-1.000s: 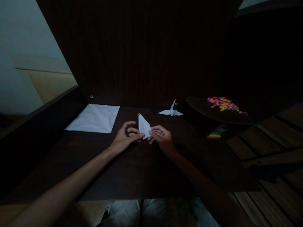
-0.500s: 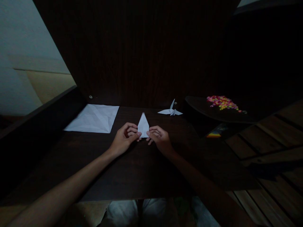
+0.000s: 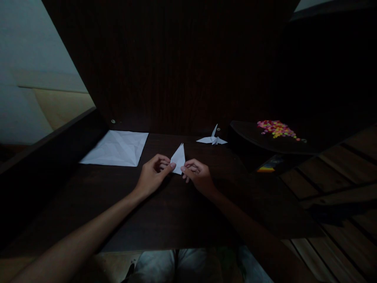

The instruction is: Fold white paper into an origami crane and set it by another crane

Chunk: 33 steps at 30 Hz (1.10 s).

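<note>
A small piece of folded white paper (image 3: 178,158), kite-shaped with a split pointed tip facing away from me, is held between my two hands just over the dark desk. My left hand (image 3: 154,171) pinches its left lower edge, thumb on top. At the right lower edge, my right hand (image 3: 200,175) grips it with thumb and fingers; its other fingers curl beneath. Behind and to the right stands a finished white paper crane (image 3: 212,139) with spread wings. White creased paper (image 3: 118,148) lies flat to the left of my hands.
The dark wooden desk (image 3: 153,220) has a raised side board (image 3: 50,145) on the left and a tall back panel (image 3: 182,70). On a rounded shelf (image 3: 250,131) at right sits a heap of small colourful pieces (image 3: 277,129). A yellow-edged item (image 3: 266,169) is below it.
The folded paper has tilted clockwise, its tip now leaning to the right. Both hands keep hold of it with slight finger shifts.
</note>
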Motion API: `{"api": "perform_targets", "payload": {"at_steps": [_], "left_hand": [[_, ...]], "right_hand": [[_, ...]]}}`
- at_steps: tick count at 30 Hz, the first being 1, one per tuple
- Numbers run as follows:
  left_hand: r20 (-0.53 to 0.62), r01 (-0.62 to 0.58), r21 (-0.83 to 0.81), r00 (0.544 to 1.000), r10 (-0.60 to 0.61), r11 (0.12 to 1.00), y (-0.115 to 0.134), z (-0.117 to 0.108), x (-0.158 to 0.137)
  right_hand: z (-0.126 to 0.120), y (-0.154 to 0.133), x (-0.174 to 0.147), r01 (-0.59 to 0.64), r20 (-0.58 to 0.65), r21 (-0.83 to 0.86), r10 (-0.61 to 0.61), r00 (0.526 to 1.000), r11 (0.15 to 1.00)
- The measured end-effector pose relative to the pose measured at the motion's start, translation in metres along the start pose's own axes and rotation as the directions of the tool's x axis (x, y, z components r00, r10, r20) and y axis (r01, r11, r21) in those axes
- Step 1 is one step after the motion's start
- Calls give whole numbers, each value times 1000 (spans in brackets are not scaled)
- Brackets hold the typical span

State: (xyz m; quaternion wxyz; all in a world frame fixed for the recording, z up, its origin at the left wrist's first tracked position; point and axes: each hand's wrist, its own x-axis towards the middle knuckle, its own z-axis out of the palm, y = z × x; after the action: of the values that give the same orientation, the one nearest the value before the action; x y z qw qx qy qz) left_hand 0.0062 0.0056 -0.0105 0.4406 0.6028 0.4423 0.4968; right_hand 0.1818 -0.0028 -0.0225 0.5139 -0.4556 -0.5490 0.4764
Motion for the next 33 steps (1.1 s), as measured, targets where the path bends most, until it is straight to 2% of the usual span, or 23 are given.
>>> {"api": "perform_targets", "payload": {"at_steps": [5,11,15,19,22,25,33], "left_hand": [[-32,-28,57,999,30,998,0,-1,0],[0,12,-98,1000,-12,995,3,0,0],[32,27,-133,999,-23,991,5,-2,0],[29,10,-161,1000,-6,987,4,-2,0],[54,45,-210,998,-35,977,4,-1,0],[113,105,-242,990,-79,965,5,0,0],[155,172,-295,979,-131,940,6,-2,2]], "right_hand": [[0,-1,-2,2,26,-28,-1,1000,1000],[-1,-2,-3,-20,74,-22,22,997,1000],[-2,-3,-1,-34,107,28,31,994,999],[-1,-2,-1,-20,81,111,11,997,994],[1,-1,-2,9,67,142,-19,998,990],[1,1,-3,46,48,131,-53,997,990],[0,3,-3,78,20,80,-80,997,994]]}}
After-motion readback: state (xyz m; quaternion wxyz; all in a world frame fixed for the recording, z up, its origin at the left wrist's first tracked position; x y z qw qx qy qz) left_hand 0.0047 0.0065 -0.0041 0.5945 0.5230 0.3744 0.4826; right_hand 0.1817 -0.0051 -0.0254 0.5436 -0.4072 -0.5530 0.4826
